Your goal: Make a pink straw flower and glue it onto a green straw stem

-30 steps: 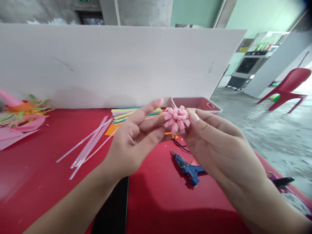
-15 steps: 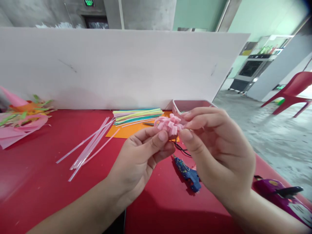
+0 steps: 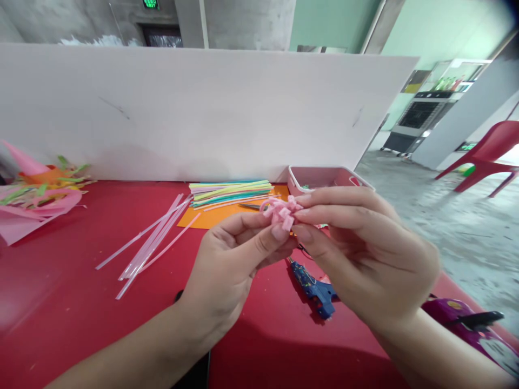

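Paper craft (image 3: 44,208): lying at the far left of the table (image 3: 48,302).
Pink strips (image 3: 152,237): fanning across red surface, leaving open room toward the near left.
Coloured stems (image 3: 231,194): resting bundled on an orange sheet (image 3: 188,219), just before the white board (image 3: 194,113) walling off the far side.
Left hand (image 3: 233,259): clamping thumb and fingers on the left and lower part of the pink flower (image 3: 279,210).
Pink flower: being held up over the table between both hands, apparently being shaped at the petals; likely calling next for a steady left grip and a light touch from the right.
Glue gun (image 3: 312,292): lying below the raised work, cramping any lowering toward the right.
Basket (image 3: 316,170): sitting at the far side, partly blocked from view.
Right hand (image 3: 377,259): closing thumb and fingertips on the flower's right side.
Purple item (image 3: 454,313): lying near the right edge, crowding the forearm.
Floor (image 3: 466,221): showing beyond that edge, offering no support.
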Tool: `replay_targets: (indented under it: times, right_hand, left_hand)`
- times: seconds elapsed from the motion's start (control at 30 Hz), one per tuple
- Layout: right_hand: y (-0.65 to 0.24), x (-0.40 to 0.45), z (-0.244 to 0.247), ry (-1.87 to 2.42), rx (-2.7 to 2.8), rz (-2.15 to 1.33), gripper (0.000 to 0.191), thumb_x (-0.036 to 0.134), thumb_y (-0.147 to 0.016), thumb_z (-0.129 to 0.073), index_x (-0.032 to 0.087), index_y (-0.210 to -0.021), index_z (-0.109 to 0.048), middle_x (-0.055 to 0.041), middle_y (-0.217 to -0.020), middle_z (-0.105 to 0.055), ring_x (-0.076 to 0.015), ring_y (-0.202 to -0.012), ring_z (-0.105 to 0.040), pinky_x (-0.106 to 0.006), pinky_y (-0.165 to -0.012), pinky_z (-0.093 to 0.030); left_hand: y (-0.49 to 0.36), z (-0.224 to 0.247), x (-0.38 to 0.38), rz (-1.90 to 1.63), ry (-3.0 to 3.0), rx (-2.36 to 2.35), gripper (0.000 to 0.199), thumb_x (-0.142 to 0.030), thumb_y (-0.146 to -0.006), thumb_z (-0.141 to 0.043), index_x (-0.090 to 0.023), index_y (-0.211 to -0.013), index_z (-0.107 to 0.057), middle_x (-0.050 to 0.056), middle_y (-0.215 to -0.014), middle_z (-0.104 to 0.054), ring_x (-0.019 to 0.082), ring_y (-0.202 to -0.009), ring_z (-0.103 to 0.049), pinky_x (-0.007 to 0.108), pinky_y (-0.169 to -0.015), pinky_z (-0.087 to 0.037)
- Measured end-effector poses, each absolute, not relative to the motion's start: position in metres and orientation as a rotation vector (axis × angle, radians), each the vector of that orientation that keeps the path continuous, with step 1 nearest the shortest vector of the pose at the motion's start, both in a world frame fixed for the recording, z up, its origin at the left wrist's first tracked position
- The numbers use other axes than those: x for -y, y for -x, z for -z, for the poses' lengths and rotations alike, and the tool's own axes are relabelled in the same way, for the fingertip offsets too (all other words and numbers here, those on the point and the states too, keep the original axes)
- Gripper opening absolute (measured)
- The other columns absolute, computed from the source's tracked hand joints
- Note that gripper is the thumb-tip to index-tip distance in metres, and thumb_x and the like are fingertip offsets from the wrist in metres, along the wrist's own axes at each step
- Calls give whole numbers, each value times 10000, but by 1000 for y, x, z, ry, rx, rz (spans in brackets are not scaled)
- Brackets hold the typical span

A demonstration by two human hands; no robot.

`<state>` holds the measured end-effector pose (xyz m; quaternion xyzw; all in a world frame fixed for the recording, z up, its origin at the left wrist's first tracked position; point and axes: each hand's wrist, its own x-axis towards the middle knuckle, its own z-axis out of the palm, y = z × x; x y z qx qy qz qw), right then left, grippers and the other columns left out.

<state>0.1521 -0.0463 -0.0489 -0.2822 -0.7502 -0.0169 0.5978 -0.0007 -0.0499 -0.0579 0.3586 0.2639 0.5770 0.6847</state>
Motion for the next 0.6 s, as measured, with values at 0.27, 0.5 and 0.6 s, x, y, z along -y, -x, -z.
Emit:
replay_targets:
  times: [0.27,0.5,0.6]
  right_hand:
    - [-156,49,51,634,1746,35,280,87,-798,-741,282,-998,-727,-27,-1012,-719,-195,-949,-693,-365,-831,-601]
    - [-153,47,48,621,1706,-176,197,114,-841,-704,262,-969,-724,-28,-1002,-710,-188,-951,-690,-362,-825,-604]
    - [-153,50,47,606,1726,-192,165,125,-866,-680,243,-972,-722,-36,-1025,-722,-188,-972,-691,-369,-875,-596]
  left_hand:
    - [-2,60,53,-1277,-772,-528,68,-183,-719,-843,-217,-747,-792,-31,-815,-794,116,-757,-746,187,-704,-630]
    - [-4,62,50,-1297,-768,-535,104,-210,-710,-851,-198,-785,-780,-16,-835,-784,135,-762,-748,233,-752,-635]
    - [-4,61,52,-1307,-755,-507,96,-218,-717,-848,-207,-772,-771,-27,-845,-788,129,-788,-750,217,-759,-633]
